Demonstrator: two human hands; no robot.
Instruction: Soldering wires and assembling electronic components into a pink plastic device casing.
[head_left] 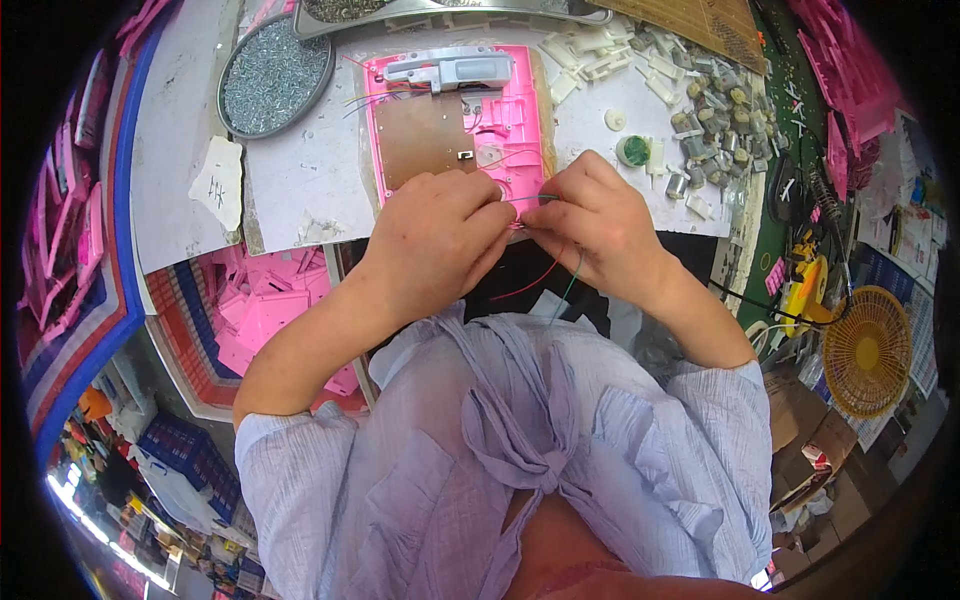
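Note:
A pink plastic casing [520, 118] lies on the table in front of me, with a brown circuit board [425, 135] and a grey-and-silver part [448, 70] set in it. At its near edge my left hand [440, 225] is closed, thumb and fingers pinched together. My right hand [595, 220] pinches thin wires just beside it. A red wire [530, 286] and a green wire [572, 285] hang down below the fingers. Whatever sits between the left fingertips is hidden. Other thin wires stick out at the casing's left side.
A round tray of small screws [276, 78] stands at the far left. Many small metal motors [715, 135] and white plastic parts [600, 50] lie at the right, near a green round piece [632, 151]. Pink parts [270, 310] fill a bin below left. A yellow fan [866, 350] stands far right.

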